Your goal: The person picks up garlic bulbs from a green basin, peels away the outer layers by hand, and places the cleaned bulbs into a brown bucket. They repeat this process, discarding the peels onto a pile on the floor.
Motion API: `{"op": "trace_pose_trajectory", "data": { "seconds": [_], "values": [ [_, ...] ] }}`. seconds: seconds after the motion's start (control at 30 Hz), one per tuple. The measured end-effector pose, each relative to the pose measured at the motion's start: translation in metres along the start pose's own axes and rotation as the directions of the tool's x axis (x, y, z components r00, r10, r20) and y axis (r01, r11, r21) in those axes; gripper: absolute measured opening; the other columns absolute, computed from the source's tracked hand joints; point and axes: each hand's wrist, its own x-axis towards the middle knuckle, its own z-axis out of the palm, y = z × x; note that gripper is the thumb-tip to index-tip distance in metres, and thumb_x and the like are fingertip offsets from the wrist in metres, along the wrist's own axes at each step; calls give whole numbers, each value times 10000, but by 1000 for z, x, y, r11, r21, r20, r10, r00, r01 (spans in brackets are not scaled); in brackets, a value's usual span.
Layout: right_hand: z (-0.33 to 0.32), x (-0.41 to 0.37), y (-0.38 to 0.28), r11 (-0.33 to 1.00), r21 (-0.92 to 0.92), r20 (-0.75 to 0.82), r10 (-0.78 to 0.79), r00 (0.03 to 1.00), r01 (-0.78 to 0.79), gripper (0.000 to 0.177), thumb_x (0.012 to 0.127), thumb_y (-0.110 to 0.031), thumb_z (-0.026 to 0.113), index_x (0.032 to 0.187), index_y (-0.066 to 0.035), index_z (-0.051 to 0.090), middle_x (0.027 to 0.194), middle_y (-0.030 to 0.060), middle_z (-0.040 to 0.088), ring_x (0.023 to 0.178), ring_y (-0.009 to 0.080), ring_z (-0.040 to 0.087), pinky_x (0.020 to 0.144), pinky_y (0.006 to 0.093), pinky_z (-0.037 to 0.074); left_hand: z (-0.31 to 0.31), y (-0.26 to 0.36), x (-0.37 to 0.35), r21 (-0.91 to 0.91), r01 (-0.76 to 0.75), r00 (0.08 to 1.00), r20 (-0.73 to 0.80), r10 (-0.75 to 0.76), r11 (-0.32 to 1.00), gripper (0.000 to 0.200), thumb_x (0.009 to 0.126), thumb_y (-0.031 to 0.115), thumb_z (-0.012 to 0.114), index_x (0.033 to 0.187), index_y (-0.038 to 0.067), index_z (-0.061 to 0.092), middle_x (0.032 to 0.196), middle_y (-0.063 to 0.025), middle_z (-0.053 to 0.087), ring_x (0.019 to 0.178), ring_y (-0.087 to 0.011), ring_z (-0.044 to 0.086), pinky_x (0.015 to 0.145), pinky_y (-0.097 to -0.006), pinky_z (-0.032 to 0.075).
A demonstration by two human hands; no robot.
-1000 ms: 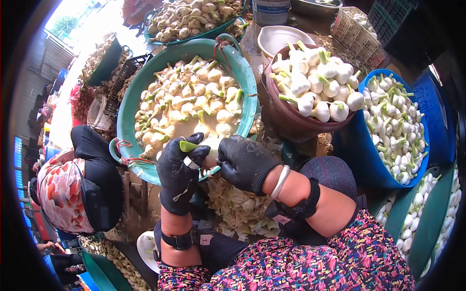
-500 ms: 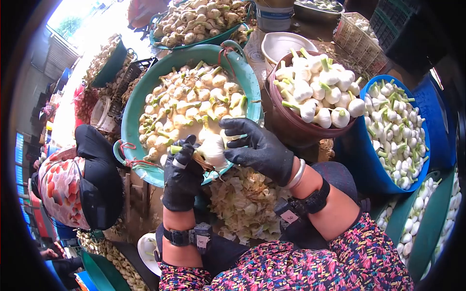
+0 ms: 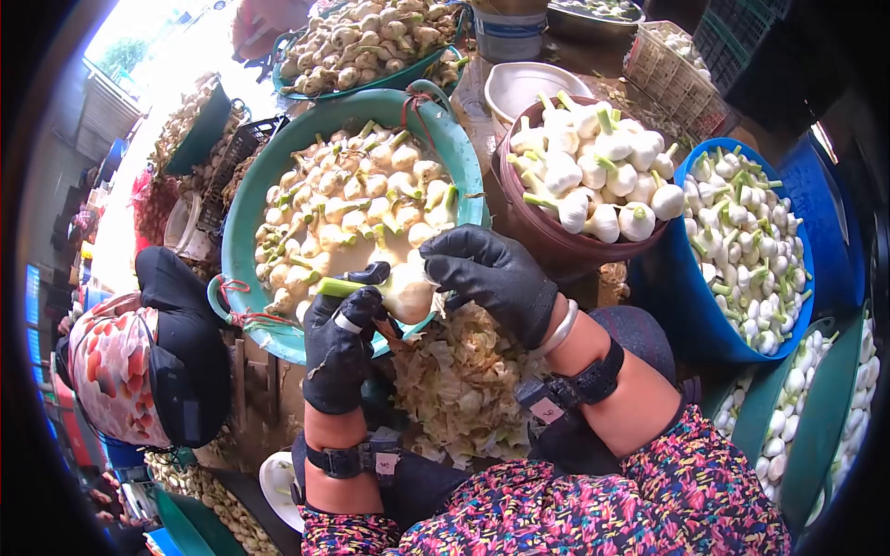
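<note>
My left hand (image 3: 336, 360), in a black glove, grips a garlic bulb (image 3: 406, 296) by its green stem, which points left. Against the bulb's right end, my right hand (image 3: 493, 280), gloved too, has its fingers drawn together. They seem to pinch the bulb's skin, though the fingertips are partly hidden. Both hands are over the near rim of a teal basin (image 3: 244, 222), where unpeeled garlic bulbs (image 3: 348, 199) lie in cloudy water. Below the hands is a heap of peeled garlic skins (image 3: 468, 380).
A dark red bucket (image 3: 547, 243) of white garlic stands at the right, beside a blue tub (image 3: 677, 310) of more bulbs. A white basin (image 3: 514, 85) sits behind. To the left, a person in a floral garment (image 3: 116, 371) is close by. Unpeeled garlic (image 3: 366, 46) fills another basin at the back.
The bulb has tilted so its stem points more plainly left. My right fingers have closed in on its right end. The whole view has shifted slightly.
</note>
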Motion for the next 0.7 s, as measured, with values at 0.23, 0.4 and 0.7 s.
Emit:
{"op": "trace_pose_trajectory", "data": {
  "seconds": [0.23, 0.4, 0.7],
  "values": [
    [0, -4, 6, 833, -432, 262, -252, 932, 346, 98, 791, -42, 590, 885, -17, 591, 848, 18, 595, 777, 86, 558, 692, 258, 472, 8, 4, -2, 92, -84, 995, -52, 89, 992, 256, 821, 63, 593, 1056, -36, 581, 1031, -125, 621, 742, -151, 598, 664, -282, 511],
    [5, -5, 27, 357, -830, 551, 399, 733, 429, 182, 737, -183, 599, 841, -34, 596, 781, 156, 606, 745, 318, 589, 708, 380, 469, -2, -1, 4, -60, -49, 988, -149, 40, 997, 268, 828, 78, 587, 1069, -37, 576, 941, -123, 632, 683, -171, 602, 598, -296, 522],
    [7, 0, 4, 978, -44, 145, -196, 970, 204, 542, 819, -102, 640, 1304, -75, 400, 1093, 61, 544, 952, 123, 530, 789, 267, 476, 6, -18, 2, 93, -62, 998, 6, 62, 994, 330, 806, 93, 615, 1106, -37, 565, 788, -65, 600, 657, -165, 589, 619, -283, 491]
  ]
}}
